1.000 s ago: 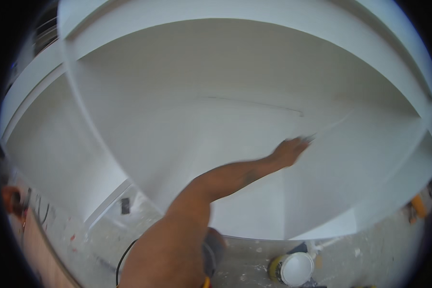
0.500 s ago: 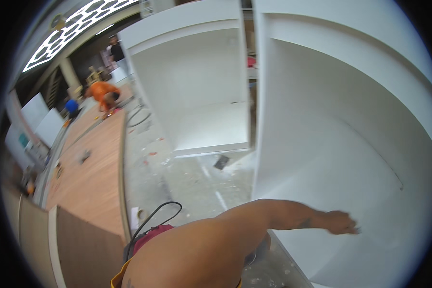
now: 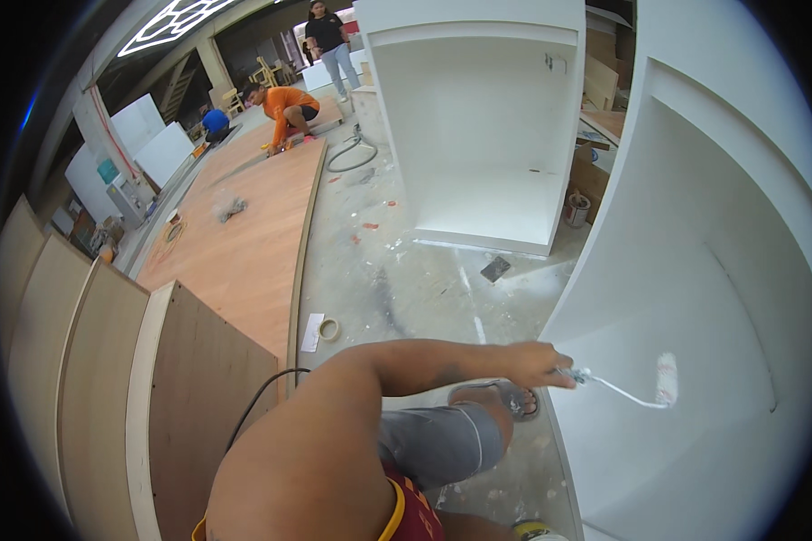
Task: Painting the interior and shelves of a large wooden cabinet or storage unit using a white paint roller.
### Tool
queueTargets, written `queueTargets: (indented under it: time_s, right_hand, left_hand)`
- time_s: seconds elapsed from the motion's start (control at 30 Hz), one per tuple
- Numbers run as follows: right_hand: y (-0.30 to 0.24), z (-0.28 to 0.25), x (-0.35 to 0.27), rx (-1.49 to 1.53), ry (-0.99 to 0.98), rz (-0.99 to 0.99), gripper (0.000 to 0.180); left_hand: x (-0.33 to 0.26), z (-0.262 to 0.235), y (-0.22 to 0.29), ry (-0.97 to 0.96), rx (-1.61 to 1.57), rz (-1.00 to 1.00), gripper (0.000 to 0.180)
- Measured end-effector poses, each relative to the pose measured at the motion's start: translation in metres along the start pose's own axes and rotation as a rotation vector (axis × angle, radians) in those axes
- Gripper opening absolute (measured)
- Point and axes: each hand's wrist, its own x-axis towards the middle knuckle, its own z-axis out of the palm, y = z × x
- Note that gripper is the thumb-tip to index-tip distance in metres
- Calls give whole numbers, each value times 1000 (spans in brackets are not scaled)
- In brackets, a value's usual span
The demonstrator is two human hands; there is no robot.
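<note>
My left hand [image 3: 543, 364] is closed around the handle of a small paint roller [image 3: 666, 380], with the arm stretched across to the right. The roller has a bent wire frame and a white fuzzy sleeve. Its sleeve is over the white inner surface of a large open cabinet [image 3: 604, 424]; whether it touches cannot be told. A thin dark line runs along the cabinet's inside. At the bottom edge a container with a yellow rim [image 3: 534, 530] is partly in view, by my legs. My right hand is not in view.
A second white cabinet [image 3: 478, 135] stands ahead, a paint can [image 3: 576, 209] beside it. On the left lie a long plywood panel [image 3: 253, 261] and wooden boxes [image 3: 207, 406]. A tape roll [image 3: 329, 330] is on the floor. A person in orange [image 3: 289, 106] crouches over the panel; another stands behind.
My view has swung left, so the scene sits further right. My left hand is drawn back from the cabinet's interior, and the roller, hardly visible before, now shows clearly.
</note>
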Motion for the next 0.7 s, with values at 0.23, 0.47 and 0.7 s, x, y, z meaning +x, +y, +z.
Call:
queueTargets:
  time_s: [0.23, 0.47, 0.7]
  right_hand:
    - [155, 92, -44, 64, -52, 19, 81]
    - [-62, 8, -43, 1484, -465, 963, 101]
    - [-82, -14, -49, 1290, -339, 948, 92]
  left_hand:
    - [-111, -2, -152, 300, 7, 18, 63]
    - [-196, -16, -110, 449, -11, -498, 43]
    - [-221, -16, -131, 532, -229, -448, 36]
